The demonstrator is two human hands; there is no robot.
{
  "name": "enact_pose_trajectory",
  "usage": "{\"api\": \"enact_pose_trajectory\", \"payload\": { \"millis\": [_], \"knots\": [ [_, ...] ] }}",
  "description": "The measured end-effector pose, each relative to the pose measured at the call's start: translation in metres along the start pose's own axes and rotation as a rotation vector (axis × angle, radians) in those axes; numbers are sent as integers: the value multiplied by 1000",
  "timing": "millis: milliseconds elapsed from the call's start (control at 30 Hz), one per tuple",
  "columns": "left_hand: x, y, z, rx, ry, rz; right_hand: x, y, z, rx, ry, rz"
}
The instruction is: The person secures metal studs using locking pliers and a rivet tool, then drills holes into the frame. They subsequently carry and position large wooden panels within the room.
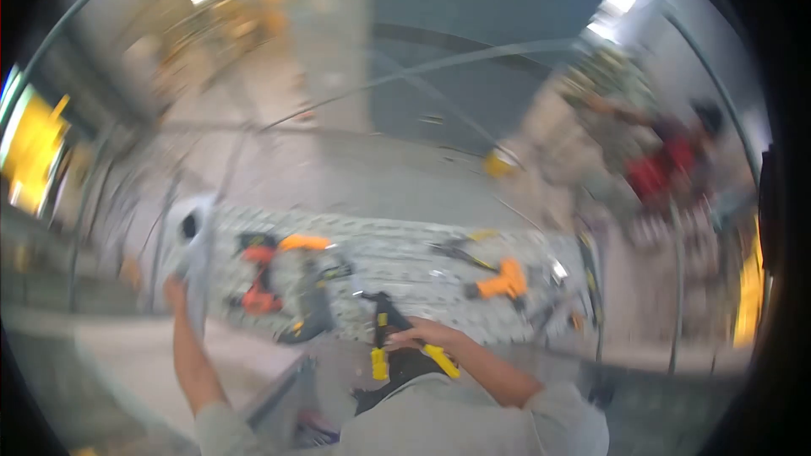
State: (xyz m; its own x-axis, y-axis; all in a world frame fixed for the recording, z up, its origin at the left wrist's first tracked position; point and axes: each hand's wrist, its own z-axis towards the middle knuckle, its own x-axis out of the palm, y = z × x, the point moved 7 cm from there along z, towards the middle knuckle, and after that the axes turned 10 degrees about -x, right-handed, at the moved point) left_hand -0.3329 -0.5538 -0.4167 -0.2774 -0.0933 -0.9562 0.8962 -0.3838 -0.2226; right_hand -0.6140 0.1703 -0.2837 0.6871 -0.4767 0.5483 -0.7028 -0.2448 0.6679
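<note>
Right hand [416, 334] holding yellow-handled tool [381, 331], left hand [175, 289] outstretched

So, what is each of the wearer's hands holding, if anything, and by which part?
The right hand holds a black two-handled tool with yellow grips, by its right-hand handle. Blur hides whether the left hand holds anything.

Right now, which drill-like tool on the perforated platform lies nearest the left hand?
The red-and-black one, toward the left end of the platform. It alone is red; the orange one lies toward the right end.
</note>
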Motion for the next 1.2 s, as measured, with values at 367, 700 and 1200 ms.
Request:
{"api": "enact_pose_trajectory", "payload": {
  "millis": [367,700,1200],
  "knots": [
    [-57,-25,13,-292,97,-318,16,-25,-29,-251,80,64],
    [-162,-234,-152,-20,-121,-824,51,22,-33,-228,77,53],
    [-317,-389,-329,-281,516,-1916,168,91,-9,-179,694,289]
  ]
}}
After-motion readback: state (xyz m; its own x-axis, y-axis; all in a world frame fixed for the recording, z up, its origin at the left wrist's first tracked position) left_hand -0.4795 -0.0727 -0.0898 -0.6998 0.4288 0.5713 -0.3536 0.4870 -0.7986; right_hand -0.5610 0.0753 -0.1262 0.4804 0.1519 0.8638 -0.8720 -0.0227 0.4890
